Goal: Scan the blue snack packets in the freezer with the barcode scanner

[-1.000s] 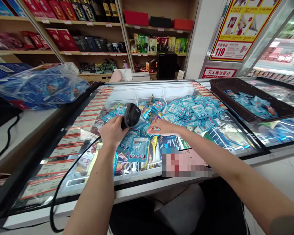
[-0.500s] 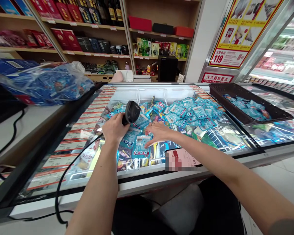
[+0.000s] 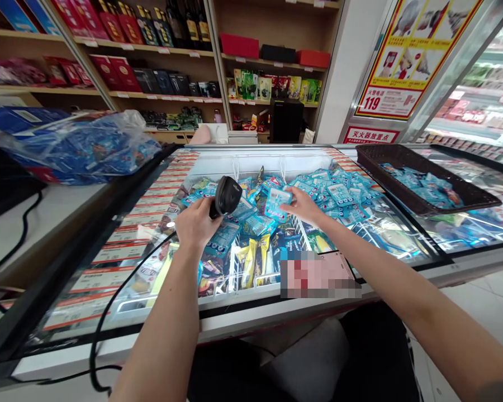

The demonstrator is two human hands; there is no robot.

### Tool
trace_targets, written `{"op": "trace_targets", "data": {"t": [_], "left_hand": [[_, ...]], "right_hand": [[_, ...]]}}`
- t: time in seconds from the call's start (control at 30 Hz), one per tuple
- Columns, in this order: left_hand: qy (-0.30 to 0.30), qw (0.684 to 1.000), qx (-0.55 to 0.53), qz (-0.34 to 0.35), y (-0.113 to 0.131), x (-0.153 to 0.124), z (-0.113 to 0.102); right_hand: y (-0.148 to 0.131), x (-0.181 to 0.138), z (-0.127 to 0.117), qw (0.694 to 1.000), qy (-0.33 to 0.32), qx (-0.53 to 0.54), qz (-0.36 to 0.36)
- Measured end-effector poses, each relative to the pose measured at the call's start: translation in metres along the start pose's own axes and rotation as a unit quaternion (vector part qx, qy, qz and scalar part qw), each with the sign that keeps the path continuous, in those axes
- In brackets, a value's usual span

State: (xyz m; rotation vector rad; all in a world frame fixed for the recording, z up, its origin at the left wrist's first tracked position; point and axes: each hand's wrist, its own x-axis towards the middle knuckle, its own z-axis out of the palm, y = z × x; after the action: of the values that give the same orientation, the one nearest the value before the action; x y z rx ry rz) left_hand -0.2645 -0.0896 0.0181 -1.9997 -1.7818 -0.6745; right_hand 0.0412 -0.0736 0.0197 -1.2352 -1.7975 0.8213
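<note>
My left hand (image 3: pixel 197 223) is wrapped round the handle of a black barcode scanner (image 3: pixel 228 195), its head tipped up and to the right; a black cable trails from it. Between the thumb and fingers of my right hand (image 3: pixel 305 206) is a small blue packet (image 3: pixel 278 204), raised above the freezer's contents. Left of that hand, more blue packets (image 3: pixel 223 237) lie loose over the goods. A larger heap of the same packets (image 3: pixel 339 192) spreads behind and to the right of my right hand. Yellow-wrapped items (image 3: pixel 255 259) show in a white wire basket below.
A dark brown tray (image 3: pixel 427 206) with several blue packets sits on the freezer's right side. A phone (image 3: pixel 318 273), partly blurred out, lies on the front edge. At left is a clear plastic bag of blue packs (image 3: pixel 104 148). The scanner's cable (image 3: pixel 109 301) loops over the front-left edge.
My right hand has closed on a blue packet and lifted it up and to the right, away from the near packets. My left hand with the scanner has barely moved.
</note>
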Motion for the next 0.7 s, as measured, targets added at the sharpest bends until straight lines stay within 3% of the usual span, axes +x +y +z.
{"op": "trace_targets", "data": {"t": [0.17,0.33,0.5,0.7], "left_hand": [[0.003,1.000,-0.007,0.016,0.007,0.000,0.002],[0.004,0.998,-0.010,0.065,0.020,0.002,0.005],[-0.011,0.992,-0.011,0.126,0.043,0.014,0.003],[-0.054,0.988,-0.024,0.142,0.080,0.040,-0.007]], "right_hand": [[0.019,0.002,-0.039,0.989,0.131,-0.033,-0.057],[0.041,0.003,-0.049,0.974,0.205,-0.022,-0.090],[0.050,0.002,-0.042,0.974,0.208,-0.023,-0.085],[0.055,0.006,-0.043,0.975,0.199,-0.051,-0.089]]}}
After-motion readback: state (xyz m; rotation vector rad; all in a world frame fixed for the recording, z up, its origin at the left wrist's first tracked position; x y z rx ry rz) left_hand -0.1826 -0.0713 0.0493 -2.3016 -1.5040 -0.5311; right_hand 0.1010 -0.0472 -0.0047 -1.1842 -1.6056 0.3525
